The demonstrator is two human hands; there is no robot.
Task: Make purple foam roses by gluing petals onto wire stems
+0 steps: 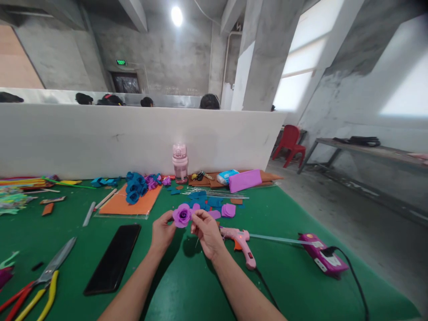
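Observation:
A purple paper flower (183, 216) with a dark centre is held up above the green table. My left hand (163, 232) pinches its left edge. At the flower's right side my right hand (206, 232) has its fingers closed around a purple petal (195, 207); a thin wire end shows below those fingers. Just right of that hand lies a pink glue gun (240, 240) with a long clear glue stick (277, 239) in its back. Behind the hands are a stack of purple petal pieces (228, 210) and blue paper pieces (214, 202).
Blue paper roses (135, 186) rest on an orange sheet (133, 206) at the back left. A black phone (113, 258) and scissors (50, 272) lie to the left. A pink bottle (180, 162) stands against the white partition (133, 138). A purple power strip (323, 255) with a black cord is at right.

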